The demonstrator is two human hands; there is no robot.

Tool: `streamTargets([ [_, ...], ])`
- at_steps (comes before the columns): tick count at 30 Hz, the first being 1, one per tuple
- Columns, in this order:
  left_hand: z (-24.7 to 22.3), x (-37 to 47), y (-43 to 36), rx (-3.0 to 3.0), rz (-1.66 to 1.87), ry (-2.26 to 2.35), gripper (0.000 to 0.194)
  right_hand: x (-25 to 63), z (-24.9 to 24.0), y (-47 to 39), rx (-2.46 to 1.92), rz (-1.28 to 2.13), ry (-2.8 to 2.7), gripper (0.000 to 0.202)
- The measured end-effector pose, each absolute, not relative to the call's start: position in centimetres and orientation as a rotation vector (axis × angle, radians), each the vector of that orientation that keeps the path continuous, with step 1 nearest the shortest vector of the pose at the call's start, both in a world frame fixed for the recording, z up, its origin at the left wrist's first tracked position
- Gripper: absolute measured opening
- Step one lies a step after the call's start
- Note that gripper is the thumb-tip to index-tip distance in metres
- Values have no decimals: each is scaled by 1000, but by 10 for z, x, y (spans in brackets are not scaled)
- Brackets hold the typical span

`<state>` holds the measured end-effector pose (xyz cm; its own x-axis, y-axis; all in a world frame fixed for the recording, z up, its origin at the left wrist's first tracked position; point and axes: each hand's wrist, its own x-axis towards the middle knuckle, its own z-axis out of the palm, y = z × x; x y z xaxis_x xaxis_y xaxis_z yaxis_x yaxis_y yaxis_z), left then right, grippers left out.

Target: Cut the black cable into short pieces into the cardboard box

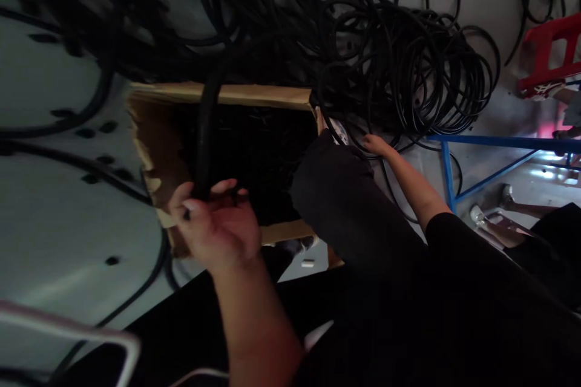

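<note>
I've left hand (222,227) around thick round cable (207,133) above ragged-edged cardboard box (267,95); smooth floor (54,205) leaves room leftward. Right hand (374,144) at looped wires (436,72), can't tell grip.

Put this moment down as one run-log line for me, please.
left hand: at thick black cable, grip unclear | right hand: beside black cable loops | cardboard box: open, dark inside

Prob. a workshop or factory: blk coils (422,78) heaped on grey floor (40,190), cardbd box (267,95), blue frame (490,142), red stool (538,54), other ppl's legs (529,210).
</note>
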<state>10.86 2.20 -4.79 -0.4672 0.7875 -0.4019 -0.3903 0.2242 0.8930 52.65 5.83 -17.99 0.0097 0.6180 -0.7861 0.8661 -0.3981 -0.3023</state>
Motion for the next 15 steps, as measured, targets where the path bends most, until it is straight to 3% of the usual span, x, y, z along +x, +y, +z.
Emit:
streamTargets([
  [2, -42, 113, 24, 378, 1436, 1472, 92, 518, -191, 81, 2069, -1322, 1521, 51],
  [9, -38, 117, 24, 363, 1361, 1533, 83, 502, -225, 183, 2273, -1166, 1587, 74],
  [15, -29, 111, 24, 326, 1321, 1565, 69, 508, -265, 240, 2376, -1032, 1520, 61],
])
